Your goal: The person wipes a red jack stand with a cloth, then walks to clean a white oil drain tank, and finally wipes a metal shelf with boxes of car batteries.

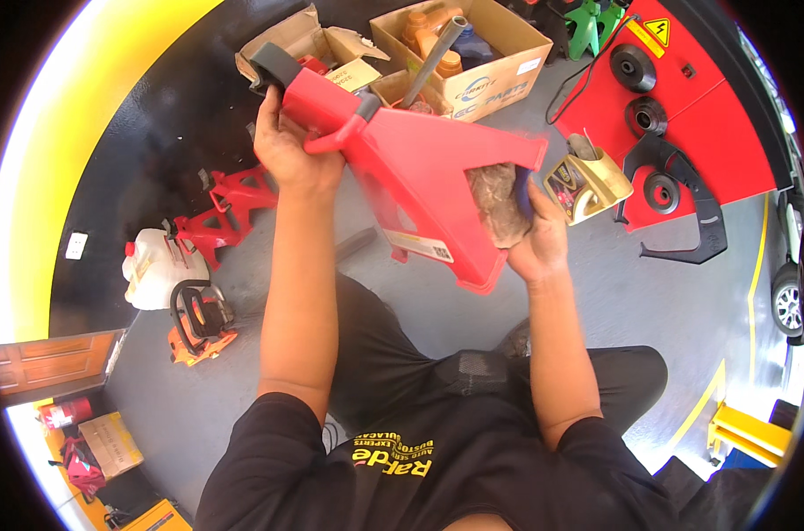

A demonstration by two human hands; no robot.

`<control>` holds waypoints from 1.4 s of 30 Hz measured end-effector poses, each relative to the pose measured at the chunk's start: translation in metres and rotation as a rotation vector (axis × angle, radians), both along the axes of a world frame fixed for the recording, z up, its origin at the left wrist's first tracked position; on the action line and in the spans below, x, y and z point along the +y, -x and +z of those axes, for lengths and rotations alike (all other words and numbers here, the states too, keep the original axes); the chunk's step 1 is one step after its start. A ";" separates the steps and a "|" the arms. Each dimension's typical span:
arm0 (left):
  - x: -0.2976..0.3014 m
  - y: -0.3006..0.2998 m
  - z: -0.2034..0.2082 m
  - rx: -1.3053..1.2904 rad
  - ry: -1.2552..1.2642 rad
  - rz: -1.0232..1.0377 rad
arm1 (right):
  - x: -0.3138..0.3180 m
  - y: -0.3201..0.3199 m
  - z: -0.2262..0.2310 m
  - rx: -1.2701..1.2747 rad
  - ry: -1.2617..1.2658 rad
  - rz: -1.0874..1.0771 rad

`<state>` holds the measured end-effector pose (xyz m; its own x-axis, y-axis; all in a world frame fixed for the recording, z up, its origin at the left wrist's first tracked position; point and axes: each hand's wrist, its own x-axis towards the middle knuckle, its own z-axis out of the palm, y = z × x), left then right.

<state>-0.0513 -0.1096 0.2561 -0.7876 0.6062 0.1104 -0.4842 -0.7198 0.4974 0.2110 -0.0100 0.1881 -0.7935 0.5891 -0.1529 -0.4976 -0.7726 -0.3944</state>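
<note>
A red jack stand (420, 164) is held up in front of me, tilted on its side, its black saddle to the left and its wide feet to the right. My left hand (300, 150) is closed round its neck, just below the saddle and beside the red handle. At the base my right hand (541, 239) grips a dirty grey-brown rag (499, 205), which lies in the opening between two legs. Part of the rag and some right fingers are hidden behind the stand.
Further red jack stands (234, 208), a white jug (161, 270) and an orange chainsaw-like tool (198, 320) sit on the floor at left. Ahead is a cardboard box (508, 84) of bottles. A gold oil bottle (588, 184) and a red machine (588, 102) are at right.
</note>
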 end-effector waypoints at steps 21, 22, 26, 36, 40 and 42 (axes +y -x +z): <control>0.004 -0.008 -0.006 0.169 0.109 -0.087 | -0.011 0.028 -0.010 0.428 -0.176 0.216; 0.004 -0.007 -0.006 0.151 0.133 -0.073 | -0.011 0.028 -0.010 0.533 -0.140 0.212; 0.003 0.002 -0.005 0.183 0.113 -0.131 | -0.014 0.034 -0.007 0.458 -0.016 0.186; 0.000 0.006 -0.013 0.193 0.175 0.083 | -0.010 0.023 -0.050 0.246 0.112 0.077; -0.001 0.004 -0.012 0.204 0.134 0.062 | -0.010 0.018 -0.067 0.046 0.126 0.026; -0.002 0.002 -0.010 0.197 0.140 0.064 | -0.010 0.018 -0.071 -0.083 0.025 0.001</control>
